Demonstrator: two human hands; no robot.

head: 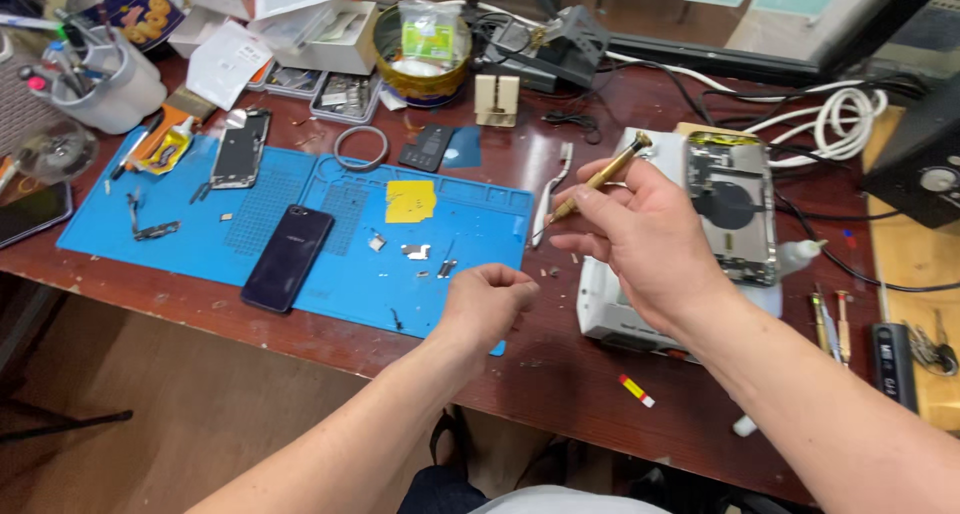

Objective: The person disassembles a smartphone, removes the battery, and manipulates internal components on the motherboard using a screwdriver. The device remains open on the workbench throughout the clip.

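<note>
Left hand (487, 299) loosely curled, fingertips pinched together over the near right corner of the blue work mat (300, 224); whether it pinches anything, cannot tell. Right hand (645, 239), right of the mat, grasps a brass-handled screwdriver (597, 179) between thumb and fingers, tip angled down toward the mat's right edge. Dark phone (288, 257) lies on the mat's near part. Small metal parts (415, 252) at mat centre, yellow note (410, 201) just beyond. Opened phone chassis (728, 206) on a white stand (610, 309), right of the mat. Round tin (422, 49) beyond the mat's far edge.
</note>
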